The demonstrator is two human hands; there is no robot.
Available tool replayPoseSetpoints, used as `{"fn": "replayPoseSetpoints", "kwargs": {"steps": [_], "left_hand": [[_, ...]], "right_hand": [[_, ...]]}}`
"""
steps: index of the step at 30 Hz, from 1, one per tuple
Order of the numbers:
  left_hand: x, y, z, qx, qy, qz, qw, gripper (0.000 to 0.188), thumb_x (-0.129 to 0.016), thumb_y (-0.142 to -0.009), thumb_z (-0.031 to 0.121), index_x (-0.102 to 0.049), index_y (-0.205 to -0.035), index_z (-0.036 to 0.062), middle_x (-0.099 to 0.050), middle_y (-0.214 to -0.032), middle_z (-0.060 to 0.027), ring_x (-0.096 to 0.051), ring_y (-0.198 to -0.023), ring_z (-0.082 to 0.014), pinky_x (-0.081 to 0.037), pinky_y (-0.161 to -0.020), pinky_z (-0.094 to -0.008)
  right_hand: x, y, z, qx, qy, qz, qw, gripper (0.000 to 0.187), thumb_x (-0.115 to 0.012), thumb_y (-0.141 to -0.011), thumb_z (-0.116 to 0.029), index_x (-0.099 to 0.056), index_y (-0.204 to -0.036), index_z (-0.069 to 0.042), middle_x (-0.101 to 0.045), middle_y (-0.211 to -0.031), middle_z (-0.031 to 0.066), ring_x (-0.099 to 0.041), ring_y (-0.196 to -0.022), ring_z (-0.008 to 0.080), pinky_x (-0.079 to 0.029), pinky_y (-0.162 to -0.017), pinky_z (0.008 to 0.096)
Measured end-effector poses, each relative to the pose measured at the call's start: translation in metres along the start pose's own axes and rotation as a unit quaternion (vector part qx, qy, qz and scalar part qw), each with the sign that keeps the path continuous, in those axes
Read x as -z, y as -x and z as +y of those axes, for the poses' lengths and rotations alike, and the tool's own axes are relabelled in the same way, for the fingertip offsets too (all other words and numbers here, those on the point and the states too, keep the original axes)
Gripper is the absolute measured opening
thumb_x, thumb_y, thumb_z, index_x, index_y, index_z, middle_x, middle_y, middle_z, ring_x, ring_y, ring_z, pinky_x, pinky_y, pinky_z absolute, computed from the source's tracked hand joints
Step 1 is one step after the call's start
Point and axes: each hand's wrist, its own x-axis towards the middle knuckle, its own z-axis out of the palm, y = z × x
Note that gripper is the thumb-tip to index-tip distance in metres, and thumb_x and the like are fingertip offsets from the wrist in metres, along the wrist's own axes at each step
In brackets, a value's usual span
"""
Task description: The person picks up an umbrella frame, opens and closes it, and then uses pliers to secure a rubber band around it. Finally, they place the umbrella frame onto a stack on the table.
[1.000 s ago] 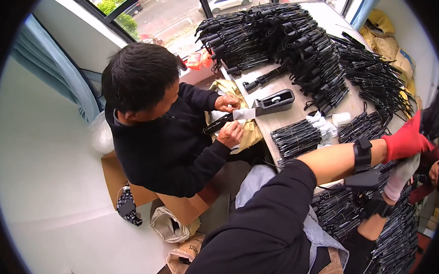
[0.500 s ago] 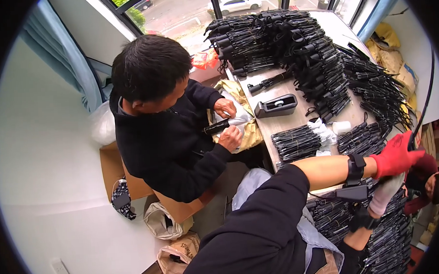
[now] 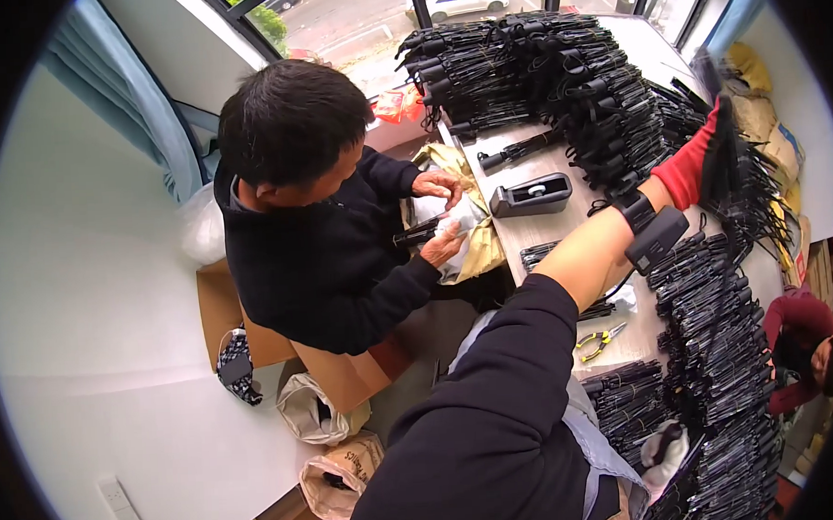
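My left hand [image 3: 687, 169], in a red glove, reaches far to the right over the table. Motion blurs its fingers, which close around a long black bundle [image 3: 727, 186] that looks like folded umbrella frames. Below, beside the near pile of umbrella frames [image 3: 724, 395], is my right hand [image 3: 665, 463] in a pale glove. Its fingers are partly hidden, and a dark patch shows among them. Yellow-and-black pliers [image 3: 602, 341] lie on the table under my left forearm. Another stack of black umbrella frames [image 3: 605, 112] rises at the far side.
To the left a co-worker [image 3: 314, 255] in black handles a black bundle over a yellow sack [image 3: 484, 257]. A black tape dispenser [image 3: 531, 195] sits on the table's left edge. Another person's dark red sleeve [image 3: 800, 322] shows at right. Cardboard boxes [image 3: 347, 370] and open sacks [image 3: 316, 408] stand at lower left.
My left hand has swung up and away toward the far right, with a blurred black bundle now at it. My right hand has come down nearer my body. The pliers have come into view.
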Motion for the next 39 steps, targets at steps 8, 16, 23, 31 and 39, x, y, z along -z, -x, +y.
{"fn": "replayPoseSetpoints", "kwargs": {"steps": [8, 16, 23, 31, 39], "left_hand": [[-0.023, -0.021, -0.099, -0.065, -0.071, 0.073, 0.993, 0.044, -0.073, -0.078, 0.031, -0.048, -0.105, 0.0070, -0.058, -0.081, -0.0076, -0.058, -0.073, -0.0210, -0.050, -0.073, -0.0380], [-0.059, 0.039, -0.101, -0.042, -0.024, 0.091, 0.995, 0.042, -0.071, -0.069, 0.005, -0.049, -0.105, 0.0009, -0.060, -0.083, -0.0049, -0.057, -0.076, -0.0157, -0.048, -0.067, -0.0276], [-0.065, 0.023, -0.100, 0.005, -0.257, 0.033, 0.966, 0.057, -0.072, -0.073, 0.016, -0.044, -0.119, -0.0022, -0.062, -0.096, -0.0100, -0.058, -0.092, -0.0163, -0.048, -0.079, -0.0363], [-0.092, 0.061, -0.111, 0.042, -0.455, 0.041, 0.889, 0.073, -0.066, -0.078, 0.040, -0.040, -0.129, -0.0053, -0.059, -0.117, -0.0222, -0.053, -0.117, -0.0341, -0.040, -0.099, -0.0392], [-0.072, 0.037, -0.158, -0.083, -0.522, 0.096, 0.843, 0.072, -0.059, -0.083, 0.045, -0.039, -0.132, -0.0045, -0.056, -0.119, -0.0258, -0.050, -0.118, -0.0382, -0.039, -0.100, -0.0411]], "right_hand": [[-0.041, -0.076, 0.001, 0.384, 0.404, 0.308, 0.771, 0.046, -0.035, -0.102, -0.042, -0.057, -0.099, -0.001, -0.039, -0.054, -0.0005, -0.033, -0.038, 0.0079, -0.024, -0.036, 0.0213], [-0.056, -0.142, -0.071, 0.066, 0.026, -0.066, 0.995, 0.044, -0.038, -0.102, -0.028, -0.048, -0.135, 0.000, -0.055, -0.088, 0.0030, -0.050, -0.073, 0.0098, -0.042, -0.066, 0.0248], [-0.064, -0.167, -0.048, 0.443, 0.476, 0.144, 0.746, 0.040, -0.046, -0.099, -0.017, -0.047, -0.133, 0.003, -0.060, -0.113, 0.0159, -0.060, -0.097, 0.0242, -0.047, -0.085, 0.0328], [0.033, -0.216, -0.020, 0.378, 0.405, 0.252, 0.793, 0.032, -0.051, -0.093, -0.008, -0.052, -0.122, 0.005, -0.057, -0.118, 0.0178, -0.054, -0.110, 0.0272, -0.041, -0.096, 0.0364], [0.036, -0.228, -0.030, 0.401, 0.550, 0.193, 0.707, 0.030, -0.052, -0.088, -0.002, -0.053, -0.118, 0.005, -0.060, -0.110, 0.0190, -0.057, -0.100, 0.0318, -0.045, -0.088, 0.0387]]}}
